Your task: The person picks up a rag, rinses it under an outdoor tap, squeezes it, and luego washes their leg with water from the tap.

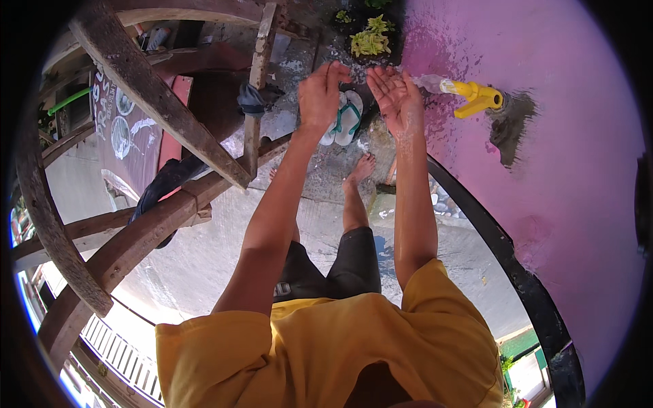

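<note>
Water (427, 82) comes out of a yellow plastic tap (475, 97) on the pink wall. My right hand (400, 97), palm up with fingers apart and wet, is just left of that water at the tap's mouth. My left hand (320, 94) is raised a little to the left, back of the hand towards me, fingers bent and apart from the other hand; it appears to hold nothing. Below and between the hands a pair of white flip-flops (349, 125) with green straps lies on the wet concrete floor.
A wooden frame of beams (158, 102) fills the left side, with dark cloths (171, 186) hung on it. Behind it is a painted board (127, 132). Potted yellow-green plants (371, 42) stand beyond the hands. A black edge (490, 234) runs along the wall's foot.
</note>
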Tool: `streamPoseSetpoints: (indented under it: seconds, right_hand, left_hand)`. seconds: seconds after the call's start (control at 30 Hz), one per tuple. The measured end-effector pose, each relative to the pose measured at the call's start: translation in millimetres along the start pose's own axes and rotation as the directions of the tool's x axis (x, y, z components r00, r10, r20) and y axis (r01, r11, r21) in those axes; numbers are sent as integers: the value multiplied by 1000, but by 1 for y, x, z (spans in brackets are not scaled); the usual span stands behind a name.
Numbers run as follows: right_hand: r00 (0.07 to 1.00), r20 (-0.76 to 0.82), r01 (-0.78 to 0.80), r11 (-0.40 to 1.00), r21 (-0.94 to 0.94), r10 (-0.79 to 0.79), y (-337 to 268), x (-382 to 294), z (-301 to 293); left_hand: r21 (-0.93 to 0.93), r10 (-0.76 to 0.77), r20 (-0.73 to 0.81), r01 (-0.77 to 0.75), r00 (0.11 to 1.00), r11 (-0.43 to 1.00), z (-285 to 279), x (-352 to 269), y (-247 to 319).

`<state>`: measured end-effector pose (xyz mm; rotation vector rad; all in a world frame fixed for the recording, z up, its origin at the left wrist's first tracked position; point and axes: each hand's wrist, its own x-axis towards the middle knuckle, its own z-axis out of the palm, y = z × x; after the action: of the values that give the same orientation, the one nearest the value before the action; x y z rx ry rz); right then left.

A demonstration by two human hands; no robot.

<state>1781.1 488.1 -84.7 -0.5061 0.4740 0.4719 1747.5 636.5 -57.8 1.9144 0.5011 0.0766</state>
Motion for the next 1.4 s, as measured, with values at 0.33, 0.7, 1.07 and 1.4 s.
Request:
streamPoseSetpoints:
  seconds: [0.33, 0.7, 1.07, 1.4]
  right_hand:
    - [995, 100, -15, 984, 177, -3, -27, -11, -19]
    - [967, 254, -152, 810, 566, 4, -36, 15, 28]
    - [992, 102, 124, 717, -686, -73, -4, 13, 3]
    - [971, 108, 75, -159, -985, -213, 27, 22, -87]
  left_hand:
    - [639, 399, 76, -352, 914, 685, -136, -97, -67]
    - [694, 465, 40, -359, 885, 624, -123, -94, -73]
    - [679, 458, 74, -381, 886, 627, -122, -91, -76]
    - [640, 468, 164, -455, 869, 620, -126, -91, -71]
